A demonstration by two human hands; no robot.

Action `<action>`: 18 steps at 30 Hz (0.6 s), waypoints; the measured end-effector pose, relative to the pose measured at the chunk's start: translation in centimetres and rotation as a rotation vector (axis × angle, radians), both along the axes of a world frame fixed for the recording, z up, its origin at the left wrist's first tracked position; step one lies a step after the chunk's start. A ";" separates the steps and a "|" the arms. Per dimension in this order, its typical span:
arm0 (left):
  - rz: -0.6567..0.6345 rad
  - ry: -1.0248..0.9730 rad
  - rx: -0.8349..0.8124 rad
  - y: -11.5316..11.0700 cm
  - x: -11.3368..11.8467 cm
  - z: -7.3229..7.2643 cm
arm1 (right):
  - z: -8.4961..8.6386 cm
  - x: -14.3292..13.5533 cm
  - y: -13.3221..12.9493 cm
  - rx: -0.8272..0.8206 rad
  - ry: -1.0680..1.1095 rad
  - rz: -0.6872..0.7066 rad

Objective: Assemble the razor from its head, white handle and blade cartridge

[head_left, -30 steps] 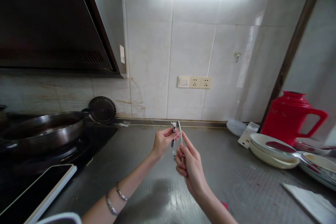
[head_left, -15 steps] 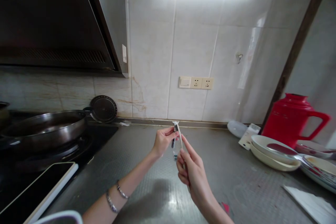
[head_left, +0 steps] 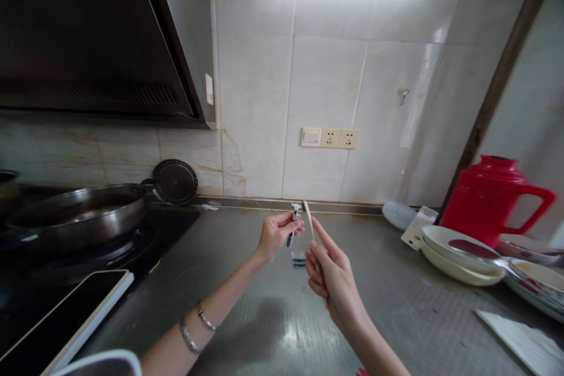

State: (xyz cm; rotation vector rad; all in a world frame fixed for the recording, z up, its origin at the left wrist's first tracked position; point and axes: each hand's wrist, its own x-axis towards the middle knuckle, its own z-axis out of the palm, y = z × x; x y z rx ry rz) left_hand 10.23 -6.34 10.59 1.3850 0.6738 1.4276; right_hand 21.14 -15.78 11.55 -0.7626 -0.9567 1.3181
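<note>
Between the fingertips of my left hand [head_left: 274, 238] is a small razor [head_left: 293, 224], upright with its head at the top. My right hand [head_left: 332, 273] is closed around a pale toothbrush [head_left: 309, 221], index finger stretched along the handle. The brush's dark bristles face the razor head, with a narrow gap between them. Behind and below the hands, a small clear item with a teal part [head_left: 298, 260] lies on the metal counter [head_left: 247, 317].
At the left are a pan [head_left: 83, 217] on the stove and a phone [head_left: 88, 311]. A red thermos [head_left: 489, 202], stacked bowls [head_left: 458, 252] and a white paper [head_left: 524, 341] stand or lie at the right. A range hood [head_left: 88, 35] hangs upper left.
My right hand has shifted right with the toothbrush, which has come away from the razor head. My left hand has stayed nearly in place. The teal item is now more visible.
</note>
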 end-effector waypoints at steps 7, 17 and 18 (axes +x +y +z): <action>0.017 -0.001 0.011 0.3 -0.4 0.1 | -0.1 -0.3 0.0 -0.069 0.014 0.080; -0.023 0.023 0.032 0.5 -0.7 -0.2 | 0.4 0.1 0.7 -0.091 0.115 0.090; -0.026 0.025 0.034 0.5 -0.7 -0.3 | 0.3 0.1 0.5 -0.098 0.117 0.093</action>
